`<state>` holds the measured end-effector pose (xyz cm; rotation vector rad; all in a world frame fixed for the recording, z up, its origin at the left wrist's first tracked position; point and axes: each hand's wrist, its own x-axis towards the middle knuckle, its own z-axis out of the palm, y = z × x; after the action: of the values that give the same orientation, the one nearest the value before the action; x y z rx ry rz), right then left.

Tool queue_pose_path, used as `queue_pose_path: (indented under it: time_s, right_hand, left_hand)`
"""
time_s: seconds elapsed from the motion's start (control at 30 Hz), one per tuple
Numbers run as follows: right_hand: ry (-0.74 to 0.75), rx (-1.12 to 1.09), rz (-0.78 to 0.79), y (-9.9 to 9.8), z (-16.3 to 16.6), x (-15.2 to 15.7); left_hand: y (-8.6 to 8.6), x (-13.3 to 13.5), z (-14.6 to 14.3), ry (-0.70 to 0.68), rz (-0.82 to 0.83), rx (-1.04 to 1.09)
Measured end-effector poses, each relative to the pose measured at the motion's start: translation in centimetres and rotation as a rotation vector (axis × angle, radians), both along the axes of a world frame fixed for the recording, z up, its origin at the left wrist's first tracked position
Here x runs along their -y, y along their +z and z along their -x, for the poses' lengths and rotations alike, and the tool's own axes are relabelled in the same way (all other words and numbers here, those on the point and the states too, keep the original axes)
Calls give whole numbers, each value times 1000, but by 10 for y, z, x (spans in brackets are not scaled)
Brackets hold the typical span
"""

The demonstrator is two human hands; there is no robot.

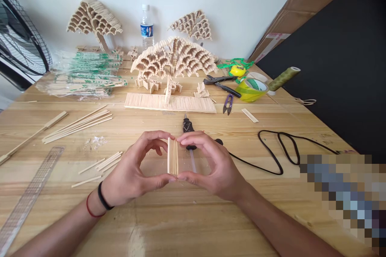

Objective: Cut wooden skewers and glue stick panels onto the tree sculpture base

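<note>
Between both hands, above the table's middle, is a small panel of short wooden sticks (173, 156) laid side by side, held upright. My left hand (135, 168) pinches its top and bottom ends from the left, thumb below and fingertips above. From the other side my right hand (214, 164) grips the same ends in the same way. Just behind the right fingers lies a black glue gun (187, 123), partly hidden, with a clear glue stick (193, 160) showing under the hand. Left of my left hand are several short cut sticks (110, 161).
Stick-built tree models (177, 56) stand at the back, one on a slatted base (193, 103). Bagged sticks (87, 72), a bottle (146, 28) and a fan (21, 32) are left of centre. Pliers (223, 84), tape (251, 88), snips (228, 104) and a black cord (280, 156) lie right; a ruler (33, 192) left.
</note>
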<state>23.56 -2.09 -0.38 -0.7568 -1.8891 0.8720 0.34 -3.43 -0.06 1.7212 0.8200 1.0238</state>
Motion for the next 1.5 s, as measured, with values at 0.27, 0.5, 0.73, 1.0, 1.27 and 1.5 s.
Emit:
queue_pose_path:
  time_s: [0.27,0.5,0.73,1.0,1.27,1.5]
  right_hand:
    - [-10,-12,13,0,0,0]
    - [-9,0,26,2,1,1]
    - [-31,9,18,1,1,2]
    - [-71,28,-31,0,0,3]
    - [-104,47,-78,2,1,3]
    - [-72,41,-52,3,1,1]
  left_hand:
    - [-1,1,2,25,-2,-57]
    - [1,2,1,32,-12,-67]
    - [0,2,0,45,-38,-85]
    - [0,3,-1,52,-26,-87]
    - [0,4,-1,53,-11,-79]
    - [0,3,0,56,-21,-85]
